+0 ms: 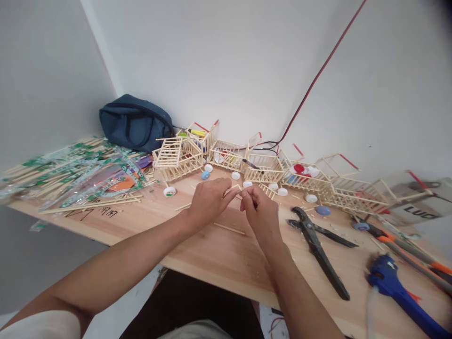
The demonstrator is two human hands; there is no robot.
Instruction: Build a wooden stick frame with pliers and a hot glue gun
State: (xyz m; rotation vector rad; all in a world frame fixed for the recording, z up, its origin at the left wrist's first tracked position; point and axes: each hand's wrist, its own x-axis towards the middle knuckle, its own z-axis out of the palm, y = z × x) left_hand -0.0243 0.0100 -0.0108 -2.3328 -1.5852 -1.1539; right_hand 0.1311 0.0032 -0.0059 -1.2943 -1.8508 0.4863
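Over the middle of the table, my left hand [212,200] pinches a short thin wooden stick [233,189] between thumb and fingers. My right hand [259,207] is closed at the stick's other end, fingertips pressed together close to the left ones. Fingers hide part of the stick. Below them another cut stick [229,229] lies flat on the wood. Just beyond my hands stand small cart-shaped frames built of sticks, one [226,155] behind the left hand and another [263,167] behind the right. White bottle caps [236,175] lie at their feet.
Black pliers-like cutters [316,245] lie right of my hands, with a blue glue gun [395,287] and orange-handled pliers [406,245] farther right. Wrapped bundles of sticks [81,172] cover the left side, before a blue bag [136,122]. A red-black cable [314,80] runs down the wall.
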